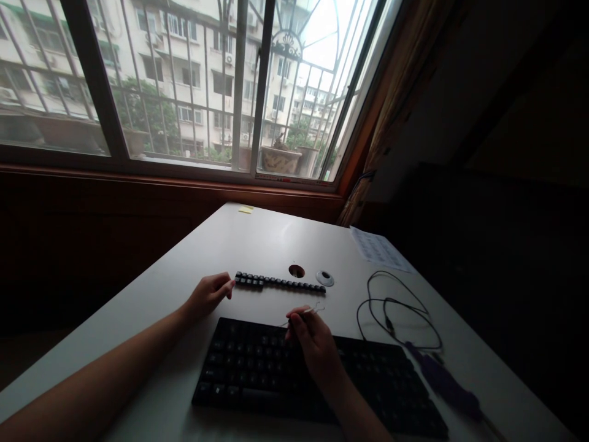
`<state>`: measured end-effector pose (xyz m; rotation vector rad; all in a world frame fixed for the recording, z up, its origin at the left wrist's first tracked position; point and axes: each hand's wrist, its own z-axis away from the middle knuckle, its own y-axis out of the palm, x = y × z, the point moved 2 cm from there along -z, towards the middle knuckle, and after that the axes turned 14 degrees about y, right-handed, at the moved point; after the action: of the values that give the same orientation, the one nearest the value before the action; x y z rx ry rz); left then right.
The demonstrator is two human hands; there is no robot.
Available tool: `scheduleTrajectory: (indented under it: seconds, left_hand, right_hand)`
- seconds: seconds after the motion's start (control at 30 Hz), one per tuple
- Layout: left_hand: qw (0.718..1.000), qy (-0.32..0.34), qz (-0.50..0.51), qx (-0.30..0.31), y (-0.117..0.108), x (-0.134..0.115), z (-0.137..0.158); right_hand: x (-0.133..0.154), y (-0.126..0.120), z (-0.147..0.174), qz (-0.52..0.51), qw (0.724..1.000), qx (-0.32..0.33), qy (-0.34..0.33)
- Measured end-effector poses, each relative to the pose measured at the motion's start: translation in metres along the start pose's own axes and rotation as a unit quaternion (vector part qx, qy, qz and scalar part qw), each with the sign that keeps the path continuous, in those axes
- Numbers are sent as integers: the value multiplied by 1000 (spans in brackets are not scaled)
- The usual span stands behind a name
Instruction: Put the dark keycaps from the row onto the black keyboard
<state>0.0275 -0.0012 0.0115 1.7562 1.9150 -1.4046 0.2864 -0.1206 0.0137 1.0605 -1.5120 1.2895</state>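
Observation:
My right hand [316,344] is closed around a thin wire keycap puller [317,308] above the upper middle of a black keyboard [264,396]. Its wire ends stick out past my fingers, and part of the keyboard's top row lies hidden under this hand. Behind the keyboard, loose black keycaps [285,282] stand in one long row, with a shorter row in front at the left. At the left end of these rows, my left hand [212,291] has its fingers curled together, fingertips against or right beside the end keycaps. Whether it pinches anything cannot be made out.
The white desk [184,264] has a round cable hole [297,271] with its grey cover [324,279] alongside. A black cable [391,301] loops at the right near a dark purple object [442,377]. Printed paper [381,248] and a yellow note [245,209] lie toward the back.

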Motion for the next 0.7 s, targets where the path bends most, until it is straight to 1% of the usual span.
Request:
scheduleTrajectory:
  seconds: [0.1, 0.2, 0.27, 0.37, 0.4, 0.53, 0.7]
  left_hand:
    - [998, 32, 21, 57, 2, -4, 1]
    - [992, 52, 47, 108, 8, -6, 5]
    - [990, 59, 56, 115, 13, -5, 7]
    - [989, 78, 60, 111, 19, -5, 8]
    - [987, 88, 63, 121, 20, -6, 8]
    - [971, 115, 74, 197, 17, -15, 5]
    - [960, 135, 78, 234, 8, -26, 2]
  right_hand:
    - [-2, 1, 1, 28, 1000, 1, -13]
    - [-5, 2, 2, 39, 999, 5, -5]
    - [-6, 3, 3, 52, 999, 5, -11]
    - [-1, 3, 4, 87, 995, 6, -43]
    - [1, 4, 4, 95, 994, 9, -55]
    - [6, 4, 3, 93, 991, 19, -89]
    - [6, 4, 3, 93, 991, 31, -95]
